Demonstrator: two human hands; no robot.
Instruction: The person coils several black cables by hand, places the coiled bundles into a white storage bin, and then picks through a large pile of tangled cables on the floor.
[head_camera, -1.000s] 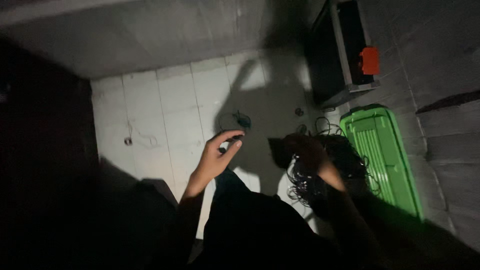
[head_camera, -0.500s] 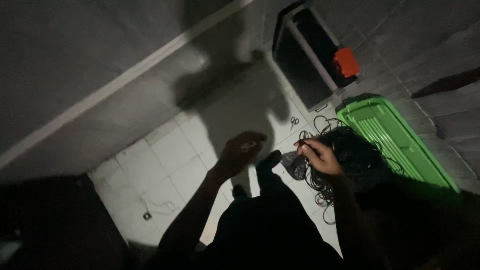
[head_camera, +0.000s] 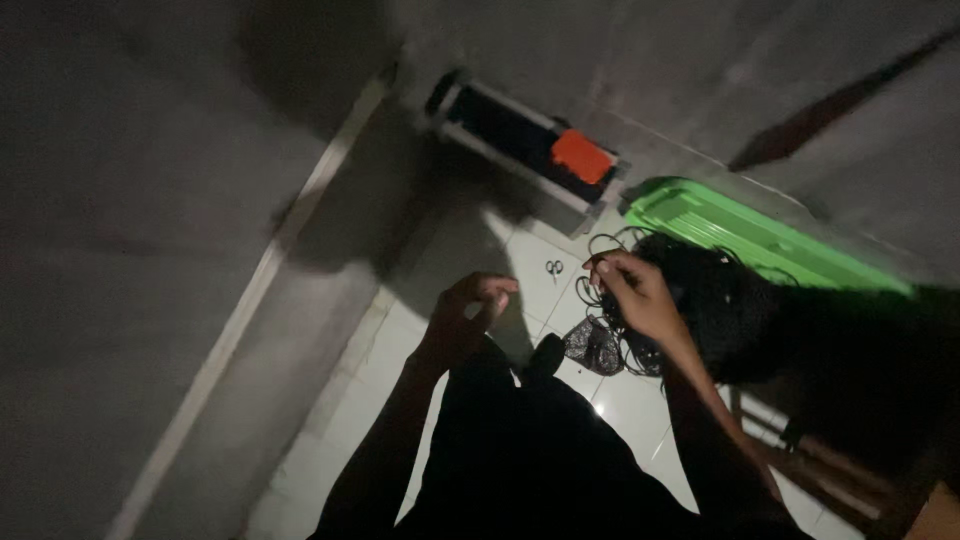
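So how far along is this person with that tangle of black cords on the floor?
Little looks finished: most of the black cords lie in one tangled heap on the white tiled floor, beside the green tray. In hand, the right hand pinches a strand at the heap's edge, while the left hand hovers curled nearby; it is too dim to tell if it holds anything. The heap remains. Small scissors lie untouched.

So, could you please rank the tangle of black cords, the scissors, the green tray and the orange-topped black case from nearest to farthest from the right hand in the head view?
1. Tangle of black cords: at the right hand, fingers on a strand.
2. Scissors: on the tile, just left.
3. Green tray: beyond the cords, right.
4. Black case: farthest, up by the wall.
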